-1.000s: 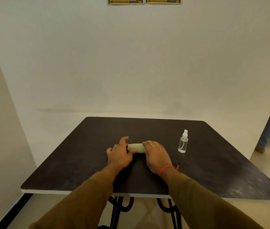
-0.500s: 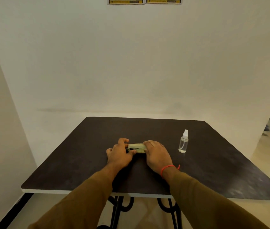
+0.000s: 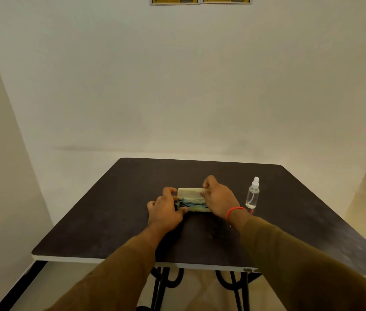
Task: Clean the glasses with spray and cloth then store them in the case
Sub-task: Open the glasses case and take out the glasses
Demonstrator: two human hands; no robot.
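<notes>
A pale cream glasses case (image 3: 189,194) lies in the middle of the dark table (image 3: 110,209), its lid standing open toward the wall. Inside it I see a bluish cloth (image 3: 192,205) and dark glasses parts, mostly hidden by my fingers. My left hand (image 3: 165,209) grips the case's left end and base. My right hand (image 3: 219,197) pinches the right edge of the raised lid. A small clear spray bottle (image 3: 253,195) with a white nozzle stands upright just right of my right hand.
The table has a white front edge (image 3: 132,261) and black curved metal legs (image 3: 166,283) below. A plain wall rises behind it, with two posters (image 3: 200,0) at the top. A side wall stands close on the left; open floor lies to the right.
The case was shut under both hands; its lid has swung up and open. My right hand rose with the lid, and my left hand stayed on the base.
</notes>
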